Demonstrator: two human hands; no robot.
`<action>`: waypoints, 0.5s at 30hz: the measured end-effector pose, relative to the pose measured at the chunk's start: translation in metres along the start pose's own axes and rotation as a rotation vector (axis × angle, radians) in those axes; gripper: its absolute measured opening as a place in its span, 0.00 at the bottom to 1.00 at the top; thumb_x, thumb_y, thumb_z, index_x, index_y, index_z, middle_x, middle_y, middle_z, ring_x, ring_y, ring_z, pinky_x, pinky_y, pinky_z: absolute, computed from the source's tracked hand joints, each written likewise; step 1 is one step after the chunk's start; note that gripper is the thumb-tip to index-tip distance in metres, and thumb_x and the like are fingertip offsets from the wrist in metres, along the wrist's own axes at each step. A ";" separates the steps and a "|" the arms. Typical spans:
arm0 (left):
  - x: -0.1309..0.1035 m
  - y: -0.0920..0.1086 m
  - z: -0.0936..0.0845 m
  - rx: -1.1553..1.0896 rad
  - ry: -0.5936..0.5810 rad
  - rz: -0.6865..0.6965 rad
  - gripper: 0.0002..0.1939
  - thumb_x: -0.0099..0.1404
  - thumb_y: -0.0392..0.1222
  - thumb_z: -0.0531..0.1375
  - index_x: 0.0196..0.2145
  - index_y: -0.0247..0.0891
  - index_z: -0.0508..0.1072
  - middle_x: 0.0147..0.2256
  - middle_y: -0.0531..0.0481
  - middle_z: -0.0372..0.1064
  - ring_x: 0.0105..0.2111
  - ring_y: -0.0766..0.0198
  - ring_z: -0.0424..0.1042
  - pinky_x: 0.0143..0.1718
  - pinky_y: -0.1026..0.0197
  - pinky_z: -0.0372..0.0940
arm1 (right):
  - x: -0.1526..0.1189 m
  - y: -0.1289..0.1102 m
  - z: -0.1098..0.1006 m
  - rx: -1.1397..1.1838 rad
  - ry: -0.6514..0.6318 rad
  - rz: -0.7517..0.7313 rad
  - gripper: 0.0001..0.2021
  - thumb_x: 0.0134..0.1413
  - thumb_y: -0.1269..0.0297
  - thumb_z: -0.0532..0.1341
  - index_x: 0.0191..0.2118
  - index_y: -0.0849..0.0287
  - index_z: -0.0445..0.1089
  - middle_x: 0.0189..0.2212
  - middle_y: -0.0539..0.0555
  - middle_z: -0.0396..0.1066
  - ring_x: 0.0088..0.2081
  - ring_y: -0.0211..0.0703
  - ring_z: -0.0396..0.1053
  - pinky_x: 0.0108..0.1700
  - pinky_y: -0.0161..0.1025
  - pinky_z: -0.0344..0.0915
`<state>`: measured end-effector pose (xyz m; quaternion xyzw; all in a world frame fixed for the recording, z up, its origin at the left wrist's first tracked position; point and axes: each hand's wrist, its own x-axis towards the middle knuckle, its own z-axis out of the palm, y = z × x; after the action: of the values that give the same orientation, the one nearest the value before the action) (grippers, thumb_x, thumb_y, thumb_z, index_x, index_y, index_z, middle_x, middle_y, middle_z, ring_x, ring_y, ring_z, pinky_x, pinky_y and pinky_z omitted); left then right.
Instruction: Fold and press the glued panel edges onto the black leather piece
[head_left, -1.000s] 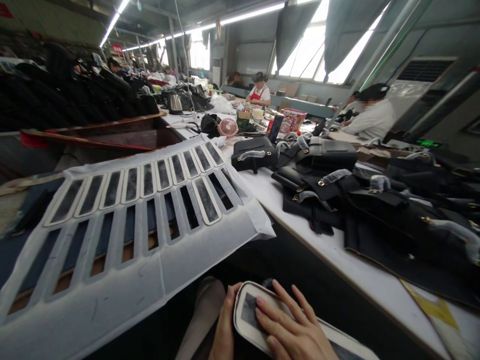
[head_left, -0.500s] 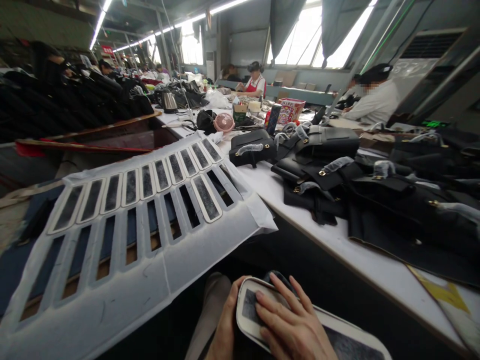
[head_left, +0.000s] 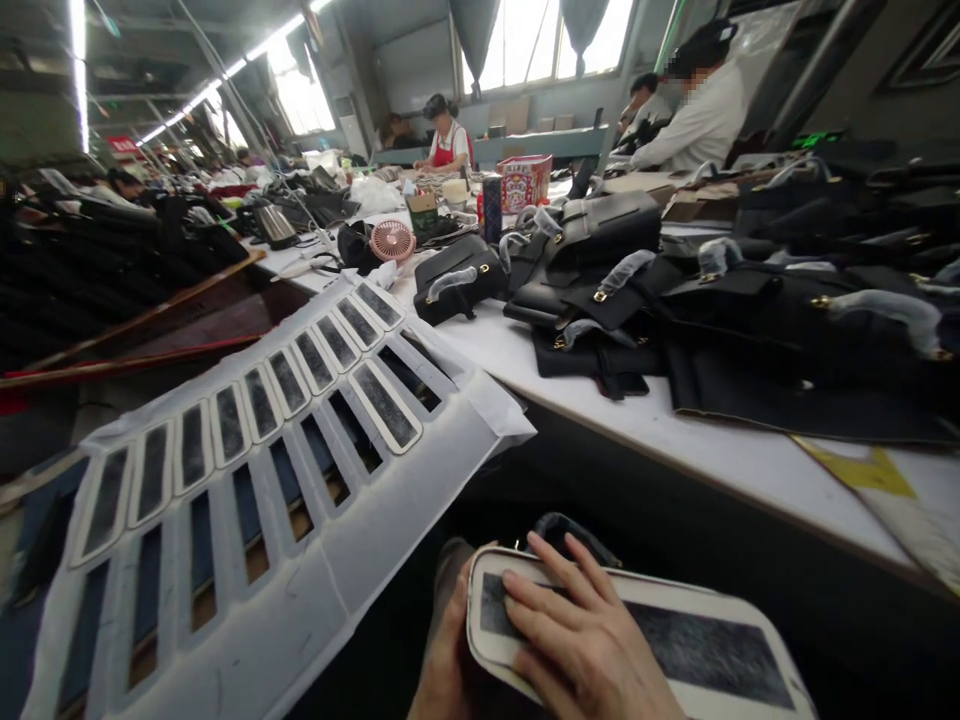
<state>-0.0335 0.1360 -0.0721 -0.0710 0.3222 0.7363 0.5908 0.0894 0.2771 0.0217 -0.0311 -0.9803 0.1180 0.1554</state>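
Observation:
On my lap lies a dark bag, turned so its long base point(head_left: 709, 640) faces up; the base is cream with rounded ends and a dark central strip. My left hand point(head_left: 442, 640) is wrapped around the near-left end of the bag, its thumb along the edge and its other fingers hidden underneath. Flat across the base rests my right hand point(head_left: 577, 640), fingers stretched and slightly spread, fingertips on the dark strip near the left end. A dark loop like a handle point(head_left: 574, 535) shows just behind the bag.
To the left, a slotted white sheet point(head_left: 300, 630) bears several cream-edged dark panels point(head_left: 386, 408). Black bags point(head_left: 592, 240) with wrapped handles crowd the white table point(head_left: 600, 430). A pink fan point(head_left: 392, 240) stands farther back. Co-workers point(head_left: 697, 110) are at the far tables.
The view has turned to the right and tilted. More of the bag's base shows at its right end. Both hands keep nearly the same places on it.

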 end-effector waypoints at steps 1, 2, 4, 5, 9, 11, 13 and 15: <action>0.000 0.000 0.002 -0.018 -0.023 -0.004 0.29 0.60 0.56 0.63 0.56 0.43 0.72 0.60 0.45 0.66 0.67 0.48 0.50 0.68 0.47 0.45 | 0.001 0.000 -0.001 0.006 0.001 0.000 0.12 0.60 0.61 0.62 0.49 0.54 0.72 0.53 0.49 0.73 0.59 0.60 0.65 0.57 0.56 0.65; 0.000 0.000 0.003 -0.037 -0.038 -0.011 0.28 0.60 0.57 0.63 0.56 0.44 0.72 0.59 0.45 0.67 0.66 0.46 0.53 0.67 0.44 0.47 | 0.002 0.000 -0.002 0.007 0.001 -0.003 0.11 0.59 0.61 0.62 0.48 0.54 0.73 0.53 0.49 0.74 0.59 0.60 0.65 0.56 0.56 0.65; 0.000 0.001 0.006 -0.065 -0.033 -0.034 0.27 0.60 0.56 0.63 0.55 0.46 0.73 0.57 0.45 0.69 0.64 0.42 0.56 0.66 0.40 0.48 | 0.004 -0.001 -0.004 0.001 0.005 -0.011 0.11 0.59 0.62 0.62 0.46 0.55 0.73 0.52 0.49 0.74 0.57 0.60 0.67 0.55 0.56 0.67; 0.000 0.001 0.007 -0.066 -0.024 -0.040 0.26 0.59 0.56 0.63 0.54 0.47 0.74 0.58 0.46 0.68 0.64 0.42 0.56 0.66 0.40 0.48 | 0.005 -0.001 -0.004 0.000 0.008 -0.009 0.10 0.59 0.62 0.62 0.46 0.55 0.73 0.51 0.49 0.74 0.57 0.60 0.67 0.54 0.55 0.68; 0.001 0.004 0.006 -0.024 -0.021 0.007 0.25 0.60 0.55 0.63 0.53 0.46 0.74 0.61 0.48 0.64 0.66 0.46 0.52 0.68 0.47 0.44 | 0.005 -0.001 -0.002 0.052 0.016 0.032 0.09 0.59 0.63 0.61 0.45 0.54 0.73 0.51 0.47 0.75 0.56 0.57 0.68 0.55 0.54 0.68; 0.001 0.005 0.004 -0.004 -0.031 0.023 0.25 0.61 0.54 0.63 0.54 0.45 0.74 0.61 0.48 0.65 0.67 0.50 0.49 0.69 0.51 0.42 | 0.004 -0.001 0.000 0.113 0.021 0.065 0.09 0.59 0.62 0.62 0.45 0.53 0.73 0.51 0.46 0.75 0.57 0.55 0.67 0.58 0.54 0.66; -0.001 0.006 0.003 0.011 -0.021 0.007 0.25 0.61 0.53 0.63 0.55 0.45 0.73 0.61 0.49 0.65 0.67 0.50 0.48 0.69 0.51 0.41 | 0.002 -0.001 0.001 0.165 0.021 0.093 0.09 0.59 0.62 0.62 0.45 0.52 0.74 0.51 0.45 0.74 0.59 0.54 0.66 0.60 0.53 0.64; -0.002 0.007 0.001 0.028 -0.005 -0.006 0.24 0.62 0.52 0.63 0.55 0.46 0.73 0.61 0.49 0.64 0.67 0.48 0.48 0.68 0.48 0.43 | 0.002 -0.001 0.001 0.184 0.004 0.104 0.08 0.59 0.63 0.62 0.44 0.52 0.74 0.52 0.45 0.74 0.59 0.55 0.65 0.61 0.54 0.63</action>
<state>-0.0393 0.1345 -0.0678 -0.0617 0.3308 0.7301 0.5948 0.0869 0.2760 0.0212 -0.0676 -0.9621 0.2155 0.1530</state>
